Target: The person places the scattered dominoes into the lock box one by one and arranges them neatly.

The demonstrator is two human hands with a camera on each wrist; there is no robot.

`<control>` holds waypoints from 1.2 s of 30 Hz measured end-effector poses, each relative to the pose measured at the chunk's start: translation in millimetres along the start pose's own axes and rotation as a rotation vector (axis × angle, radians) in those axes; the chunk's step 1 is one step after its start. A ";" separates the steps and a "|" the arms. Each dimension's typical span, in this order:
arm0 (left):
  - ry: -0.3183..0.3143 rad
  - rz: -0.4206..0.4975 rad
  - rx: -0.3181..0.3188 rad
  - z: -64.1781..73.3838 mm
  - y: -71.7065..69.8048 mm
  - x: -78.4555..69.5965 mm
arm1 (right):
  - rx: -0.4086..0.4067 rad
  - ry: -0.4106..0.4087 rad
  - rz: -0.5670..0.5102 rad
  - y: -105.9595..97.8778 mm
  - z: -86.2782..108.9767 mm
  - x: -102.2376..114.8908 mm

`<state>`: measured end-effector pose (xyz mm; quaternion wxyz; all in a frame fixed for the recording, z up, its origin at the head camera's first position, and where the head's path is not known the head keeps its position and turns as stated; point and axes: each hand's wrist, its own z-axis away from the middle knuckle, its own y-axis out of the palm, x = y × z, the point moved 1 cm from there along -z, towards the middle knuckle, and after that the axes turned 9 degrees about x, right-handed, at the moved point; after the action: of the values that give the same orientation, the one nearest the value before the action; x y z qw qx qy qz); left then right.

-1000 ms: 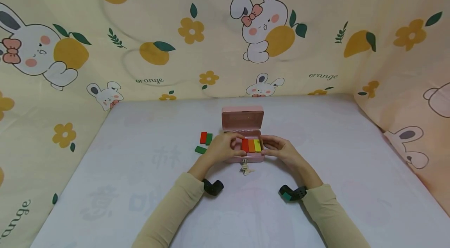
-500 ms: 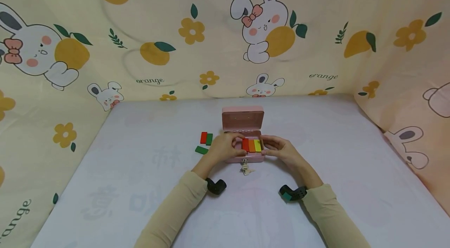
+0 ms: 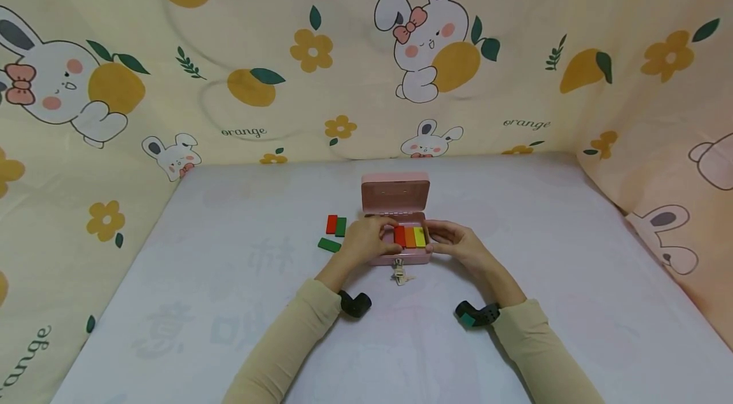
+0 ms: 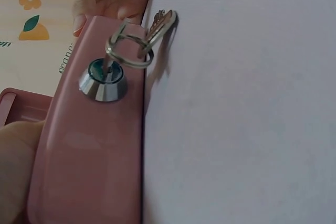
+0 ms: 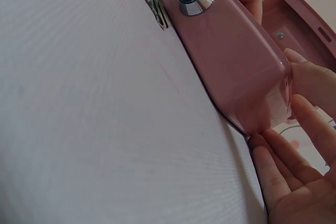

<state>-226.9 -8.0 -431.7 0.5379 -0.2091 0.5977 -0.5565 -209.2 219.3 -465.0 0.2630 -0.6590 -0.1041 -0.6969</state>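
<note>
A pink metal cash box (image 3: 413,259) stands with its lid (image 3: 395,194) raised. Keys on a ring (image 4: 160,27) hang from its front lock (image 4: 103,81). Inside the box, a red block (image 3: 399,236), an orange block (image 3: 410,238) and a yellow block (image 3: 420,237) lie side by side. My left hand (image 3: 362,240) reaches over the left wall, its thumb and forefinger pinching the red block's ends. The left wrist view hides those fingertips. My right hand (image 3: 458,242) rests on the box's right side, fingertips touching the wall and rim in the right wrist view.
Left of the box, a red block (image 3: 331,224) and a green block (image 3: 340,226) lie together on the white table (image 3: 229,302). A second green block (image 3: 329,244) lies just in front of them. A patterned cloth (image 3: 343,41) stands upright behind the table.
My left wrist and forearm have shifted slightly to the right, while the fingers stay in place. My right hand, the box and the blocks show no visible movement.
</note>
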 end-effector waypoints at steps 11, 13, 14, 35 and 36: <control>-0.023 -0.052 -0.007 1.2 0.2 -4.5 | 0.006 -0.010 0.008 -1.0 -0.2 -0.2; -0.031 -0.051 -0.005 1.1 0.1 -5.0 | 0.007 -0.009 0.012 -1.0 -0.1 0.0; -0.036 -0.051 -0.002 1.0 0.1 -5.3 | 0.007 -0.010 0.012 -0.8 0.1 0.5; -0.047 -0.082 -0.015 -1.2 1.7 -7.1 | 0.012 -0.028 -0.008 -1.4 0.0 0.0; -0.048 -0.084 -0.014 -1.0 1.6 -7.1 | 0.012 -0.027 -0.008 -1.3 -0.1 -0.3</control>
<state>-224.9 -1.0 -430.5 0.5268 -0.2509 0.5793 -0.5692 -209.9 220.4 -465.0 0.2626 -0.6663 -0.1146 -0.6884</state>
